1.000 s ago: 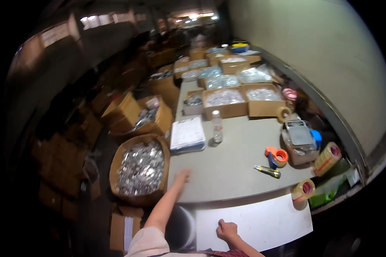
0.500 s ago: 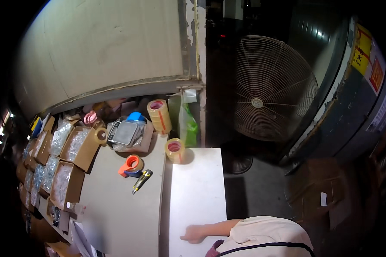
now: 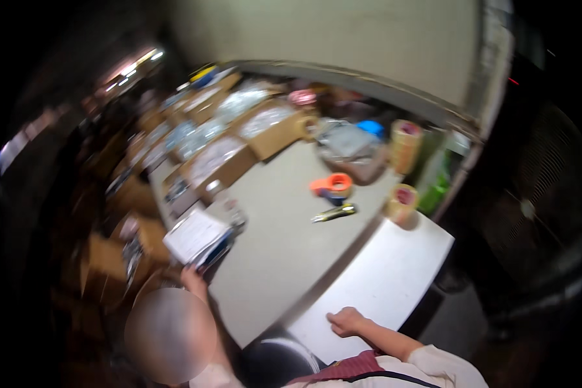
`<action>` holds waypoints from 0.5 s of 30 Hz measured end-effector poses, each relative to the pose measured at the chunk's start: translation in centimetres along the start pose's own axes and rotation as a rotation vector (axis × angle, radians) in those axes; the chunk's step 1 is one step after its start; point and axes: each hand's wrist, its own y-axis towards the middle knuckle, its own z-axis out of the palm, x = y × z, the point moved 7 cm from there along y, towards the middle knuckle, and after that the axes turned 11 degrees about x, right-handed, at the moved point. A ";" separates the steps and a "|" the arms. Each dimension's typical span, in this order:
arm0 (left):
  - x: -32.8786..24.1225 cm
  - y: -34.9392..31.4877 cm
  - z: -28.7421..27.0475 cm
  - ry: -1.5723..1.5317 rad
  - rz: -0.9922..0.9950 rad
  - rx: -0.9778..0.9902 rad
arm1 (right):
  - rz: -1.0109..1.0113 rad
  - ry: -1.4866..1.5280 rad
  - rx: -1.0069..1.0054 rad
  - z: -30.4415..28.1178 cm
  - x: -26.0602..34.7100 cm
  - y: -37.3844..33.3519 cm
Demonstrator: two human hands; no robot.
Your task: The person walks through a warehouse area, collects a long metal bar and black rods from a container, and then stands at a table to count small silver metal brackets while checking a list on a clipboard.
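My right hand (image 3: 346, 322) rests on the white board (image 3: 375, 278) at the lower right, its fingers curled in, with nothing seen sticking out of them. At the left, my left hand (image 3: 194, 279) is at the lower edge of a stack of papers (image 3: 198, 237). Motion smears its fingers, so whether it grips the stack does not show. On the grey table lie a yellow-and-black box cutter (image 3: 334, 213) and an orange tape dispenser (image 3: 333, 185). A roll of clear tape (image 3: 402, 204) sits at the far end of the white board.
Open cardboard boxes (image 3: 220, 158) of plastic-bagged items line the table's left side. A grey scale (image 3: 348, 140) and a stack of tape rolls (image 3: 405, 145) stand at the back. More boxes (image 3: 103, 268) are at the left. A large fan (image 3: 530, 207) stands at the right.
The view has swung left, so the table appears further right and tilted. My left hand has come into view by the papers. My right hand stays on the white board, its fingers more curled.
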 end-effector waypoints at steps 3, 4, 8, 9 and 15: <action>-4.9 -8.2 1.5 -0.004 0.117 -0.016 | -0.027 0.043 0.020 -1.0 1.4 -0.3; -6.6 -10.5 1.0 -0.015 0.163 -0.028 | -0.103 0.030 0.042 -1.1 2.4 0.0; -10.9 -20.0 2.0 0.062 0.253 0.102 | -0.145 0.048 -0.056 -2.0 2.9 -0.7; -12.1 -22.9 2.5 0.067 0.268 0.089 | -0.163 0.057 -0.080 -2.1 3.1 -0.9; -12.4 -35.7 3.4 -0.042 0.238 0.118 | -0.177 0.063 -0.089 -1.8 2.5 -1.1</action>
